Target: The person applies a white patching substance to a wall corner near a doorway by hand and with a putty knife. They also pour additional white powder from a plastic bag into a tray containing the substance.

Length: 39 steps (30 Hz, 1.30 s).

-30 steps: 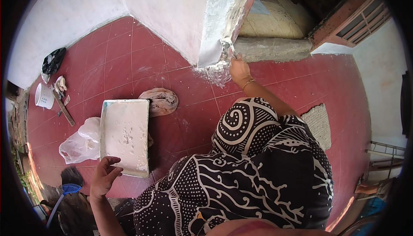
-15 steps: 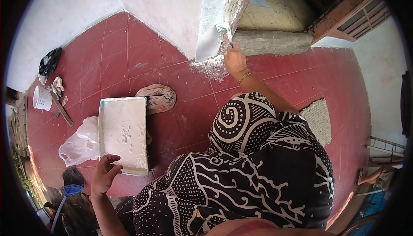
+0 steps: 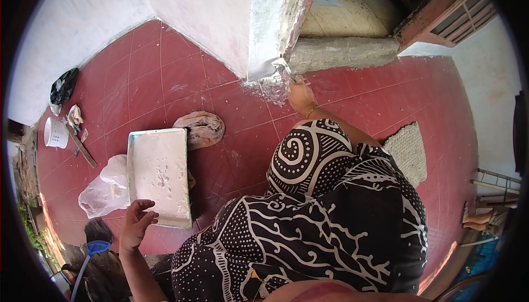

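One right hand (image 3: 301, 97), lower now, with probably one scraper (image 3: 281, 66)

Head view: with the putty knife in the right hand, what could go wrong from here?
The putty knife might drop bits onto the floor tiles, smeared white nearby. The left hand, overlapping the tray's near corner in this view, could perhaps brush the paste inside or knock the tray.

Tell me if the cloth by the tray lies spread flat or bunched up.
Bunched up: the cloth lies in a rounded heap of folds on the red floor, beside the tray.
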Motion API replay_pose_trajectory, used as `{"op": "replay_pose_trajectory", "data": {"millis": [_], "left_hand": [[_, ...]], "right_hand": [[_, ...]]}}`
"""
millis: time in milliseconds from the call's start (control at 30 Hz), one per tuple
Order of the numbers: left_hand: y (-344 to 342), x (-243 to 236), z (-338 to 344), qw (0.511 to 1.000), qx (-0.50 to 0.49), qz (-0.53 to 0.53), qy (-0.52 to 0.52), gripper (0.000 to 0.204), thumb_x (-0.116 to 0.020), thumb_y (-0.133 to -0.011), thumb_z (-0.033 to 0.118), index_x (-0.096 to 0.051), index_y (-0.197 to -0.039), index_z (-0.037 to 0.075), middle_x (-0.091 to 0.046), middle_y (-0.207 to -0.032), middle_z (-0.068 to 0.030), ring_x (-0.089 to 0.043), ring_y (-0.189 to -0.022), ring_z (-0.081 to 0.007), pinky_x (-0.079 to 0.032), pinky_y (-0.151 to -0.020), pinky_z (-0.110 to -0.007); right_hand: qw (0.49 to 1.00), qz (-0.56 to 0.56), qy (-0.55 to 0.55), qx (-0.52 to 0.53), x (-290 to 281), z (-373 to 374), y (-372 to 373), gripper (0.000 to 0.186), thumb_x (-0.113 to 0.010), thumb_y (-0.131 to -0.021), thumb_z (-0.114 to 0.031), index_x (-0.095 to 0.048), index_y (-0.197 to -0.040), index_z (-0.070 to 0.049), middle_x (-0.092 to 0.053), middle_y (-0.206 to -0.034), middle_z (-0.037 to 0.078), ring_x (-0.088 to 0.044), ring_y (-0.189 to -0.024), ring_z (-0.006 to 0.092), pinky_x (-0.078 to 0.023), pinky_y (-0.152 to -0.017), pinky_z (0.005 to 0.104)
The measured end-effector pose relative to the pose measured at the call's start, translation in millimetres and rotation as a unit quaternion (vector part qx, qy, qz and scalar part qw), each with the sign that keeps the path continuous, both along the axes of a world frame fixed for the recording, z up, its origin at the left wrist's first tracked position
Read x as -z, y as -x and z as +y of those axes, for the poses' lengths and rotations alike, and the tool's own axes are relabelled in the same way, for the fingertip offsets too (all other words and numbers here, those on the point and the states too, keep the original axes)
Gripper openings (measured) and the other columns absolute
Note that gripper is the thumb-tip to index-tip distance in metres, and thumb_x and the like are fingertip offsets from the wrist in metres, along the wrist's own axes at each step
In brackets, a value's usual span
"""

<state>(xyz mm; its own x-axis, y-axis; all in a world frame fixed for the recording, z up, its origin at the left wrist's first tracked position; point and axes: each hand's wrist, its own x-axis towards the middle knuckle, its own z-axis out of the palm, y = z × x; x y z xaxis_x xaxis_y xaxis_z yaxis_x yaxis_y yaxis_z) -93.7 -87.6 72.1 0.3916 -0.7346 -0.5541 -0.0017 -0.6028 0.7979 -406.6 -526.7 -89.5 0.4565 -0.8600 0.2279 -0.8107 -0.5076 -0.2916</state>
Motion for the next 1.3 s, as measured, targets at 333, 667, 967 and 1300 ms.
{"op": "replay_pose_trajectory", "data": {"millis": [333, 667, 967, 1300], "left_hand": [[-6, 10, 0, 0.998, -0.043, 0.034, -0.013, 0.032, -0.057, -0.081, 0.009, -0.046, -0.108, -0.004, -0.052, -0.107, -0.0127, -0.057, -0.084, -0.0169, -0.048, -0.07, -0.027], [-6, 17, -4, 0.999, -0.013, 0.025, -0.032, 0.031, -0.056, -0.082, 0.009, -0.046, -0.108, -0.004, -0.052, -0.107, -0.0133, -0.057, -0.085, -0.018, -0.048, -0.07, -0.028], [-3, 30, -4, 0.997, -0.03, 0.05, -0.046, 0.03, -0.055, -0.083, 0.01, -0.045, -0.109, -0.003, -0.052, -0.106, -0.0134, -0.057, -0.083, -0.0189, -0.049, -0.07, -0.03], [-15, 39, -2, 0.994, -0.069, 0.063, -0.05, 0.03, -0.054, -0.083, 0.011, -0.044, -0.108, -0.003, -0.052, -0.105, -0.0143, -0.058, -0.079, -0.0208, -0.05, -0.069, -0.032]], "right_hand": [[1.0, -0.021, -0.023, 0.001, -13, -16, -9, 0.025, -0.052, -0.072, -0.007, -0.054, -0.095, 0.003, -0.049, -0.102, 0.03, -0.053, -0.089, 0.0421, -0.046, -0.075, 0.0444], [0.956, -0.247, 0.151, -0.044, -105, -34, -22, 0.054, -0.05, -0.07, 0.005, -0.041, -0.123, 0.001, -0.048, -0.105, 0.028, -0.049, -0.095, 0.0429, -0.041, -0.084, 0.0422], [0.933, -0.33, 0.137, -0.046, -90, -40, -58, 0.066, -0.048, -0.069, 0.008, -0.029, -0.132, 0.0, -0.041, -0.116, 0.028, -0.041, -0.107, 0.0438, -0.036, -0.092, 0.0395], [0.976, -0.216, 0.01, 0.021, -43, -51, -49, 0.032, -0.051, -0.07, 0.002, -0.048, -0.102, 0.008, -0.045, -0.11, 0.029, -0.049, -0.095, 0.0435, -0.041, -0.084, 0.0415]]}}
